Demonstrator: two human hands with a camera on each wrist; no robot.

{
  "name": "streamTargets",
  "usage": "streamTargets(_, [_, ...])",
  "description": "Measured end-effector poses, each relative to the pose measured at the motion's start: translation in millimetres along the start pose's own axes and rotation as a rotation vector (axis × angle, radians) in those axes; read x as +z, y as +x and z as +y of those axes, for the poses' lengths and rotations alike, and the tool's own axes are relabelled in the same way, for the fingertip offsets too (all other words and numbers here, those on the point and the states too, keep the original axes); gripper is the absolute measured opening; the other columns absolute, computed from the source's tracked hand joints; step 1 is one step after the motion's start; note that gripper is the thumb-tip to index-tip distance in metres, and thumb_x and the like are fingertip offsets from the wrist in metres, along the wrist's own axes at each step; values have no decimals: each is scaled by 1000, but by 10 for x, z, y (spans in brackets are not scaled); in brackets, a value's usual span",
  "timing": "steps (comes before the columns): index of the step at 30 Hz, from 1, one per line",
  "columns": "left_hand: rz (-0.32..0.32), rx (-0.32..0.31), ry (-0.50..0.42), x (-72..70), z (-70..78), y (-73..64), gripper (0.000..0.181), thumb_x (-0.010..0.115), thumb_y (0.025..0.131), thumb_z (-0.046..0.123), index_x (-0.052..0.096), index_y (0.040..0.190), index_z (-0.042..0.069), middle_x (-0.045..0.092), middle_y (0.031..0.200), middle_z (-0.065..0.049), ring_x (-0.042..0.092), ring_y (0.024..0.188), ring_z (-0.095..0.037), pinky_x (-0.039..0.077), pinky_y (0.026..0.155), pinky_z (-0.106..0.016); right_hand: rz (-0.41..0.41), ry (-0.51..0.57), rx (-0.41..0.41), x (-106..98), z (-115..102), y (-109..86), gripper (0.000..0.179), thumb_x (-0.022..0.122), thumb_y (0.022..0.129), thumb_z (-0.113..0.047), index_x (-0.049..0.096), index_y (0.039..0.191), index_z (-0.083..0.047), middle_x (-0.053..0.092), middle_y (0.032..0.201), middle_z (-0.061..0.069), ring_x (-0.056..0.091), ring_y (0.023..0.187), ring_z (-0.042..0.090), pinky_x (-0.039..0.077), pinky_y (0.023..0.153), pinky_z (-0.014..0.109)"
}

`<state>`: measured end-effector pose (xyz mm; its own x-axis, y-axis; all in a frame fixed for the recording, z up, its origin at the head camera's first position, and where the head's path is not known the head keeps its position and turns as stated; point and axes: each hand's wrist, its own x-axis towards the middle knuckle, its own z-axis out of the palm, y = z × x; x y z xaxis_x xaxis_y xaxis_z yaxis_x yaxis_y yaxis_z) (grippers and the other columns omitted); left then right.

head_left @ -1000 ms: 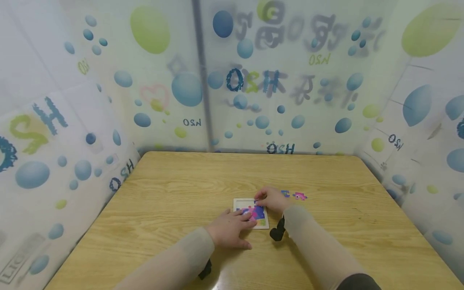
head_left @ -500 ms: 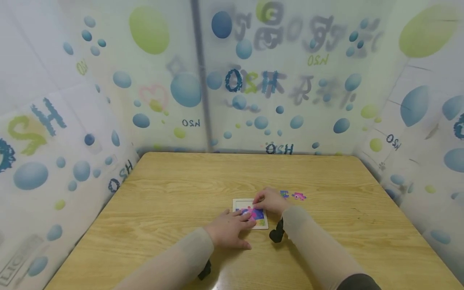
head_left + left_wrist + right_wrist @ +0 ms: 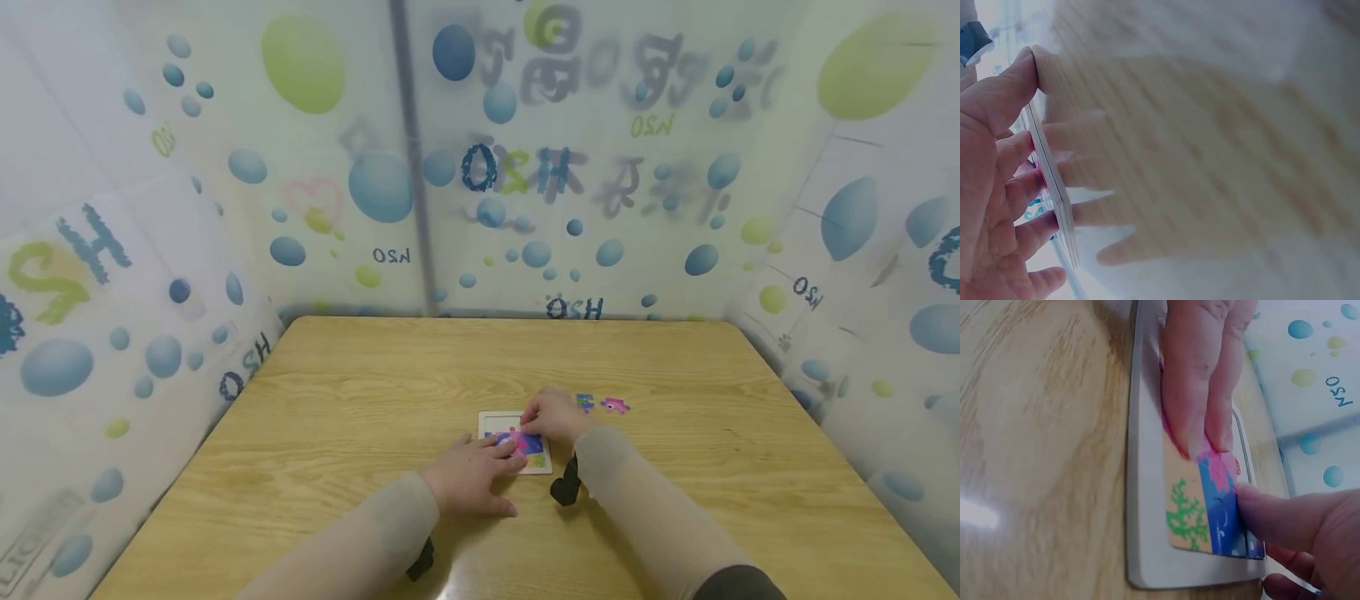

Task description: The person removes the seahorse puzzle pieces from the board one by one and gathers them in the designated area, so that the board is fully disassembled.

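Note:
A small white-framed jigsaw puzzle lies on the table, its picture pink, blue and green. My left hand rests flat across its lower left, fingers spread; the left wrist view shows these fingers along the frame's edge. At the upper right of the frame, my right hand pinches a puzzle piece, mostly hidden by the fingers. In the right wrist view, the right thumb is right at the edge of the blue part, beside the picture's sandy corner with a green plant. Part of the upper recess shows bare white.
Two loose puzzle pieces lie just beyond the right hand: a blue-green piece and a pink piece with an eye. The wooden table meets a patterned curtain at its back edge.
The right fingertips have shifted slightly down and left over the frame's upper right. The left hand stays in place on the puzzle. The head view has turned a little.

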<state>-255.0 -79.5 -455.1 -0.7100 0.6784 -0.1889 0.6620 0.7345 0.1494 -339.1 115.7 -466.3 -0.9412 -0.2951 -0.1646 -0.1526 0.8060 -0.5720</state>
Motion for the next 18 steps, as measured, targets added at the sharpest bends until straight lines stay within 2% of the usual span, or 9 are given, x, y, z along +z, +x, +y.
streamTargets(8, [3, 1, 4, 5, 9, -24, 72, 54, 85, 67, 40, 147, 32, 27, 156, 4, 26, 143, -25, 23, 111, -60, -8, 53, 70, 22, -55, -35, 13, 73, 86, -16, 68, 74, -19, 53, 98, 2, 48, 93, 22, 42, 90, 43])
streamTargets(14, [0, 0, -3, -3, 8, -23, 72, 54, 85, 67, 40, 147, 33, 26, 156, 4, 26, 143, -25, 22, 111, -59, 12, 58, 45, 42, -32, -38, 13, 73, 86, -15, 68, 75, -19, 54, 95, 1, 48, 92, 21, 42, 88, 42])
streamTargets(18, [-2, 2, 3, -4, 7, -13, 72, 54, 85, 68, 40, 147, 33, 26, 156, 5, 25, 143, -25, 22, 111, -60, 27, 128, 31, 50, -2, -38, 6, 73, 85, -11, 68, 87, -14, 57, 96, 2, 52, 91, 20, 45, 85, 41])
